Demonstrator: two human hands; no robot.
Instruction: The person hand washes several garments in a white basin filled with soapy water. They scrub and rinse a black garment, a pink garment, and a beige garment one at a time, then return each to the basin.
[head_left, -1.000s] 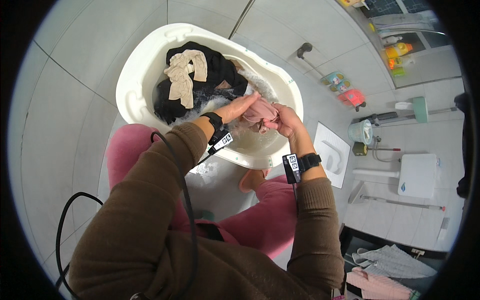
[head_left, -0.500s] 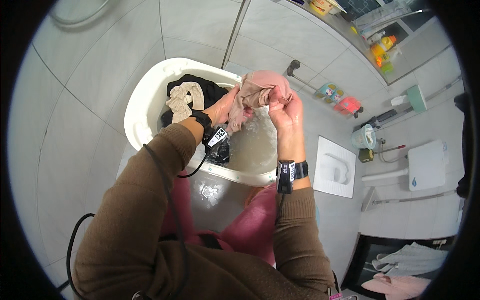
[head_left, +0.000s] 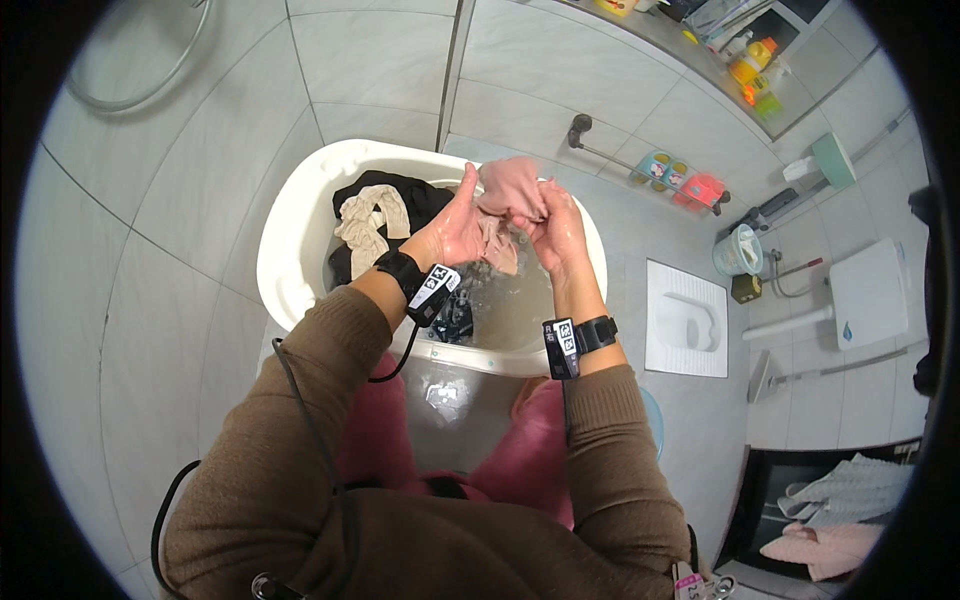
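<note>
A wet pink cloth garment (head_left: 512,187) is bunched up above the murky water (head_left: 510,310) of a white plastic tub (head_left: 300,215), with its lower end hanging toward the water. My right hand (head_left: 558,232) grips it from the right, fingers curled into the fabric. On the other side my left hand (head_left: 455,232) is open, thumb up and palm turned to the cloth; its fingertips are partly hidden beside the hanging end. Left of that hand a beige cloth (head_left: 370,225) lies on a black garment (head_left: 415,195) inside the tub. Dark patterned fabric (head_left: 450,320) sits in the water near the front rim.
A squat toilet (head_left: 688,320) is set in the floor to the right. Beyond it stand a light-blue bin (head_left: 738,252) and a white cistern (head_left: 868,293). Bottles (head_left: 755,65) line the window ledge. A wall rack (head_left: 680,180) holds containers. Towels (head_left: 830,515) hang at lower right.
The pink garment has come down a little and bunched differently. My left hand has loosened from it, palm now showing. My right hand has lowered slightly and moved left.
</note>
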